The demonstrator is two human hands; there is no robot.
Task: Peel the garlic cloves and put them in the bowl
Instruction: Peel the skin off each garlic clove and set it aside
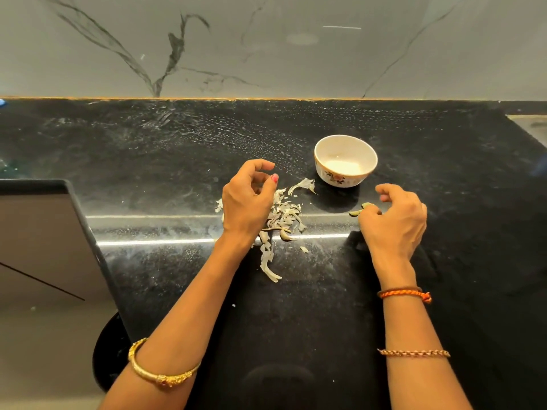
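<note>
peeling well under way, cloves still on the desk

a pile of skins [282, 214] lies on the black desk [165, 161] under and beside the left hand [247, 199], so much of the peeling looks done. the left hand hovers over the pile with its fingers [262, 165] loosely curled; nothing can be seen held in them.

the bowl [345, 160] stands upright beyond the hands, a little right of the pile and apart from it. its bottom shows only a pale patch; whether any cloves lie in it cannot be told.

the right hand [395, 216] rests on the desk near the bowl, fingers curled down at a few small cloves [359, 210] just at its fingertips. it touches or is about to pinch one, but a firm hold is not plain. one or two more clove-like pieces lie at the near edge of the pile.

judging by this, the remaining work is picking up the loose cloves, stripping any skin left on them, and dropping them into the bowl.
</note>
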